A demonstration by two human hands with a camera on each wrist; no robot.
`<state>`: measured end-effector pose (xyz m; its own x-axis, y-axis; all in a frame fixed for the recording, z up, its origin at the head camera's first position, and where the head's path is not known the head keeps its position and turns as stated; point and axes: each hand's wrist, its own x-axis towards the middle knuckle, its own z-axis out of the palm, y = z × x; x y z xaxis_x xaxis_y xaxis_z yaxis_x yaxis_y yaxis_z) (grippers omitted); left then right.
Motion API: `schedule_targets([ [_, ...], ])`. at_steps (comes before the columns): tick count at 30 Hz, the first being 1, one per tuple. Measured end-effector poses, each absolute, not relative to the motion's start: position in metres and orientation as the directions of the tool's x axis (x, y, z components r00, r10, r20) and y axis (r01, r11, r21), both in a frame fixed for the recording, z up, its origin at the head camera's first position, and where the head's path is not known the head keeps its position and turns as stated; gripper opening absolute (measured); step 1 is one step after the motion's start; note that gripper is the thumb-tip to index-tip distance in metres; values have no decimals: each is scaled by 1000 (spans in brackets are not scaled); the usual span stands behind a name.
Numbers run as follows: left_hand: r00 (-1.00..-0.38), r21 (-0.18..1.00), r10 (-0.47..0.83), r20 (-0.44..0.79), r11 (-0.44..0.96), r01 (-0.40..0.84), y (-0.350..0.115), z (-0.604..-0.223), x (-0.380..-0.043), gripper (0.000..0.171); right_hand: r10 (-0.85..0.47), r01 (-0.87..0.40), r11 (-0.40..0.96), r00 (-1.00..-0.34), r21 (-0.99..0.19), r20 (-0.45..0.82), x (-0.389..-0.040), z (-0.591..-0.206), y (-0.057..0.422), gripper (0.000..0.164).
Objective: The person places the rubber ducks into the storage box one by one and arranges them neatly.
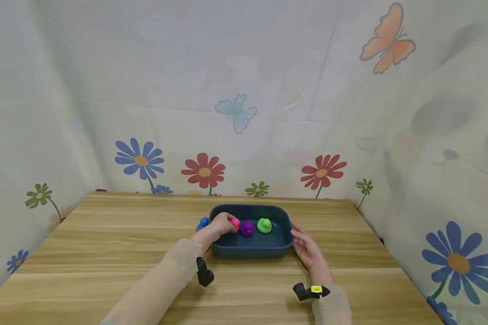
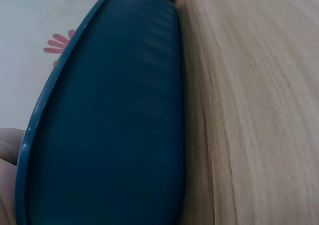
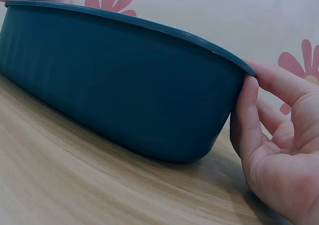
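Note:
In the head view, a dark blue rectangular tub (image 1: 252,253) stands on the wooden table. My left hand (image 1: 221,224) reaches over its left end and pinches a pink rubber duck (image 1: 235,224) inside. Beside that duck sit a purple rubber duck (image 1: 247,229) and a green rubber duck (image 1: 264,225). My right hand (image 3: 281,140) rests its fingertips against the tub's right end, just at and under the rim, with fingers loosely extended. The tub's outer wall (image 2: 109,115) fills much of the left wrist view, hiding the ducks there.
A blue rubber duck (image 1: 203,223) is on the table outside the tub's left end, partly behind my left forearm. The wooden tabletop (image 1: 118,234) reaches back to a white curtain (image 1: 268,58) printed with flowers and butterflies.

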<state>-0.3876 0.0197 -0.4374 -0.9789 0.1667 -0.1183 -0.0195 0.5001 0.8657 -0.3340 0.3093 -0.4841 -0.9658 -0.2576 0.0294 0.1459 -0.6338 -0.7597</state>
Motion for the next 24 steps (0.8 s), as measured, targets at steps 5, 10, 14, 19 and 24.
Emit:
schedule_targets([
  [5, -983, 759, 142, -113, 652, 7, 21, -437, -387, 32, -259, 147, -636, -965, -758, 30, -334, -485, 309, 45],
  [10, -986, 652, 140, -88, 756, 49, 23, -438, -389, 25, -259, 143, -641, -965, -754, 37, -335, -486, 310, 45],
  [14, -988, 588, 148, -48, 804, 92, 23, -443, -394, 15, -261, 143, -640, -965, -755, 39, -336, -486, 310, 45],
  [19, -989, 564, 139, -53, 821, 86, 25, -440, -390, 28, -251, 133, -632, -967, -764, 39, -335, -486, 310, 45],
  [24, -986, 548, 160, -52, 830, 106, 26, -434, -382, 52, -253, 128, -628, -966, -768, 46, -335, -487, 310, 46],
])
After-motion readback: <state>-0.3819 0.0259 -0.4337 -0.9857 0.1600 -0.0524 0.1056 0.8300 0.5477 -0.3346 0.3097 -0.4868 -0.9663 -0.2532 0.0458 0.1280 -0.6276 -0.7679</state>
